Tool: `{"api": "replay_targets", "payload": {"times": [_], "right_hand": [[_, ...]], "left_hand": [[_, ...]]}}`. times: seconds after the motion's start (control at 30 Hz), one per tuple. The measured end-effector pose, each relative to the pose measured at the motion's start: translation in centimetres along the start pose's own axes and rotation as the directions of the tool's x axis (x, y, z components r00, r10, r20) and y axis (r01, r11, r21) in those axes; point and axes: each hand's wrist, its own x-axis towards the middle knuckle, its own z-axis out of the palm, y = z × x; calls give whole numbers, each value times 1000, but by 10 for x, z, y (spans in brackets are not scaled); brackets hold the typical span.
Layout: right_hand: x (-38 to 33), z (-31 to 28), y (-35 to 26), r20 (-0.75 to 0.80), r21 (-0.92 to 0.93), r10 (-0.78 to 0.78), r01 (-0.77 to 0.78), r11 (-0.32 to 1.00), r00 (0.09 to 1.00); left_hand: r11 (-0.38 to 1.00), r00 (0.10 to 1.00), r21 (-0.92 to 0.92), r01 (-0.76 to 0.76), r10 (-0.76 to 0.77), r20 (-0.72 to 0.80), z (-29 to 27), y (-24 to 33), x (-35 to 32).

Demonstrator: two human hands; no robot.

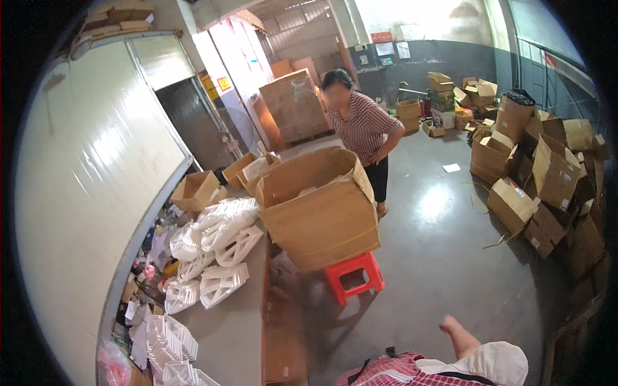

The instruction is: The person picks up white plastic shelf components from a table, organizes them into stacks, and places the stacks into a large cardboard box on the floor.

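My right hand (449,323) hangs over the grey floor at the lower right, below a white sleeve (502,361) and beside my red checked top (386,372). Its fingers are too small and blurred to make out, and I see nothing held in it. My left hand is out of view. Ahead, a large open cardboard box (322,222) rests tilted on a red plastic stool (355,278). Stacks of white openwork plastic parts (225,284) lie on the table (235,328) to the left, apart from my hand.
Behind the large box a person in a striped shirt (364,125) leans forward, a hand on the hip. Empty cartons (512,206) are piled along the right side. Smaller open boxes (196,191) and clutter line the table's far left edge. A wrapped pallet stack (293,106) stands at the back.
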Motion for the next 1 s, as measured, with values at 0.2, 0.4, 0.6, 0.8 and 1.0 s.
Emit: {"api": "replay_targets", "payload": {"times": [0.2, 0.4, 0.6, 0.8, 1.0], "right_hand": [[48, -148, -215, -375, 137, -305, 378, 916, 876], [37, -115, -417, -323, 47, -538, 581, 813, 779], [39, -36, -536, 64, -208, -880, 869, 450, 471], [-5, -73, -622, 141, -56, -949, 959, 278, 283], [-110, -175, -743, 309, 127, -944, 979, 161, 115]], "left_hand": [[994, 995, 42, 100, -101, 8, -68, 38, -37], [982, 982, -35, 186, -186, 0, -129, 65, -39], [907, 974, -363, -213, 224, -11, -190, 150, -3], [699, 854, -571, -430, 521, -5, -217, 227, 18], [611, 803, -677, -411, 594, 49, -237, 269, 9]]}}
